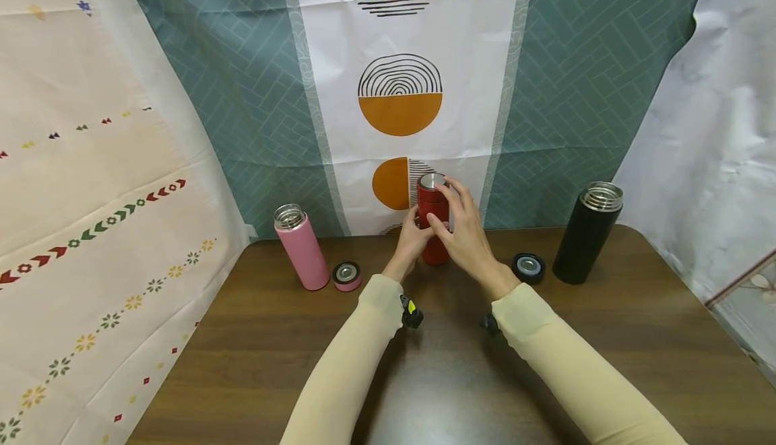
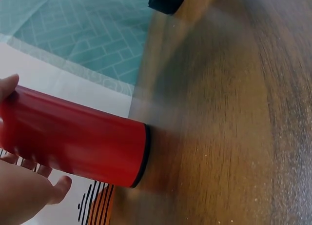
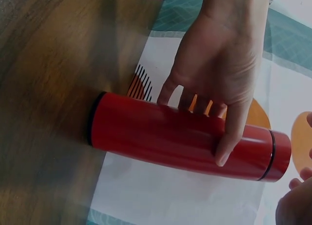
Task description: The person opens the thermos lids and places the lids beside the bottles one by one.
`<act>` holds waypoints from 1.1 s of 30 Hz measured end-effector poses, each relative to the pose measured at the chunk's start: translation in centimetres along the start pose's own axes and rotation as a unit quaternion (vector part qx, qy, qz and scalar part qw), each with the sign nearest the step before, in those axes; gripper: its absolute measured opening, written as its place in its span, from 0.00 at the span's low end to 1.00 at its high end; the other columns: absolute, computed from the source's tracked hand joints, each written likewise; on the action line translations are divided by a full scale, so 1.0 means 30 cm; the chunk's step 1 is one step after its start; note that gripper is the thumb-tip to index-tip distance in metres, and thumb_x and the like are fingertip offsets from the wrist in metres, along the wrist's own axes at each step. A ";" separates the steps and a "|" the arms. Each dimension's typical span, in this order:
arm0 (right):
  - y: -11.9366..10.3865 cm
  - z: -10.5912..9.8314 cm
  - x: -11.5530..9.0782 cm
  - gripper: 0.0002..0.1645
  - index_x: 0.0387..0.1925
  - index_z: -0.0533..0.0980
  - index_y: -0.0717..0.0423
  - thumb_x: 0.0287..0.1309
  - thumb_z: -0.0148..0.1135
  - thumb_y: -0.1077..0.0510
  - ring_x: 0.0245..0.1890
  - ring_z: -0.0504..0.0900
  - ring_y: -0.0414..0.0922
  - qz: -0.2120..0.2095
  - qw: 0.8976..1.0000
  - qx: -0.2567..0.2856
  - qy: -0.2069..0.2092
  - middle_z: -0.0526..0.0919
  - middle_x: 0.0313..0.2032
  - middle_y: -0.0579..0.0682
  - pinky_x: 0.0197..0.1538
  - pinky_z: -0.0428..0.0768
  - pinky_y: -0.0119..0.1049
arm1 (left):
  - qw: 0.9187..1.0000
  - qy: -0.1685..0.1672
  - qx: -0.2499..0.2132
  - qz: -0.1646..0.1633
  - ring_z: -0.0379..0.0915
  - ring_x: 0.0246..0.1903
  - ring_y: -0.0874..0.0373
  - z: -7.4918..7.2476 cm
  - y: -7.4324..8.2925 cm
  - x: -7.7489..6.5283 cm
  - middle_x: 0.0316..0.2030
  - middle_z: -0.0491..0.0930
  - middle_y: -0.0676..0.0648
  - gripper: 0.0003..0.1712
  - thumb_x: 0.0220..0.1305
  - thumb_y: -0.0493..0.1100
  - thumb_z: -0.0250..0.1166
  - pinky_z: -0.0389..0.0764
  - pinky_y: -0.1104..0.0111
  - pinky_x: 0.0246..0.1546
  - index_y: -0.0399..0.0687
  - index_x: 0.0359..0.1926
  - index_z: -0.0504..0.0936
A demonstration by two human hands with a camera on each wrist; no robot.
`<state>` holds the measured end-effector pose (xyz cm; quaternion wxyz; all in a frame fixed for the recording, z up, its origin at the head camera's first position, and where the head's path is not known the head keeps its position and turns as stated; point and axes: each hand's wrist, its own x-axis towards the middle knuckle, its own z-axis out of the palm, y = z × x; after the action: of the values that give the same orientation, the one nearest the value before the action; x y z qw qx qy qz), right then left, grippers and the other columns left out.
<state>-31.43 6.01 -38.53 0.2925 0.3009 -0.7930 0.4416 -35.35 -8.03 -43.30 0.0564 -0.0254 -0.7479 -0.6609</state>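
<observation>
A red thermos bottle (image 1: 435,248) stands upright in the middle, near the far edge of the table. Its red lid (image 3: 281,156), silver on top, sits on the body above a thin dark ring. My left hand (image 1: 410,246) grips the body, thumb on one side and fingers curled round the other, as the right wrist view shows. Around the lid, my right hand (image 1: 465,237) is spread with fingers and thumb bent loosely; in the right wrist view a small gap shows between its fingertips and the lid. The bottle's black base (image 2: 142,156) is right at the tabletop.
At left stands a pink bottle (image 1: 303,253), uncapped, with its pink lid (image 1: 347,277) upturned beside it. A black bottle (image 1: 585,240), also uncapped, stands at right next to its black lid (image 1: 528,268). Patterned cloth (image 1: 254,95) hangs behind the wooden table (image 1: 254,357).
</observation>
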 end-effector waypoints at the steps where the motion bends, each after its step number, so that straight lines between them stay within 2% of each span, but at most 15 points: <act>1: 0.001 -0.001 0.001 0.33 0.73 0.67 0.60 0.70 0.65 0.59 0.72 0.62 0.61 0.000 1.000 0.002 -0.001 0.60 0.76 0.60 0.72 0.61 0.65 | 1.000 -0.003 0.002 0.000 0.71 0.62 0.44 -0.001 0.000 0.000 0.66 0.72 0.41 0.42 0.64 0.48 0.73 0.72 0.47 0.67 0.47 0.75 0.65; 11: 0.007 -0.014 0.011 0.34 0.73 0.67 0.61 0.70 0.66 0.59 0.72 0.63 0.60 -0.003 1.000 0.011 0.002 0.61 0.74 0.61 0.73 0.63 0.63 | 1.000 -0.011 -0.002 0.015 0.73 0.59 0.45 -0.003 -0.002 0.001 0.62 0.77 0.42 0.35 0.67 0.47 0.71 0.73 0.49 0.67 0.46 0.71 0.70; 19: 0.001 -0.034 0.011 0.34 0.73 0.67 0.61 0.70 0.66 0.59 0.71 0.66 0.59 -0.010 1.000 0.024 0.005 0.62 0.74 0.61 0.72 0.65 0.61 | 1.000 -0.012 -0.007 0.014 0.74 0.60 0.46 -0.020 -0.008 -0.001 0.62 0.78 0.43 0.37 0.65 0.48 0.73 0.73 0.51 0.67 0.47 0.71 0.70; 24: -0.015 -0.043 0.012 0.35 0.74 0.67 0.59 0.70 0.66 0.59 0.71 0.66 0.59 -0.006 0.999 0.033 -0.001 0.61 0.74 0.60 0.72 0.64 0.63 | 1.000 -0.014 -0.013 0.011 0.74 0.60 0.48 -0.034 0.002 -0.014 0.62 0.78 0.45 0.36 0.65 0.48 0.74 0.74 0.51 0.67 0.48 0.71 0.71; 33: -0.050 -0.066 0.010 0.35 0.73 0.67 0.60 0.69 0.66 0.59 0.72 0.65 0.57 0.004 0.998 0.069 -0.005 0.61 0.74 0.59 0.74 0.61 0.63 | 0.998 -0.044 -0.018 0.027 0.72 0.63 0.48 -0.058 0.036 -0.062 0.65 0.76 0.46 0.38 0.64 0.50 0.75 0.72 0.50 0.68 0.50 0.71 0.72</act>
<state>-30.13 7.03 -36.68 0.2654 0.3194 -0.7630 0.4954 -33.31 -9.55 -42.24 0.0406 -0.0760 -0.7365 -0.6710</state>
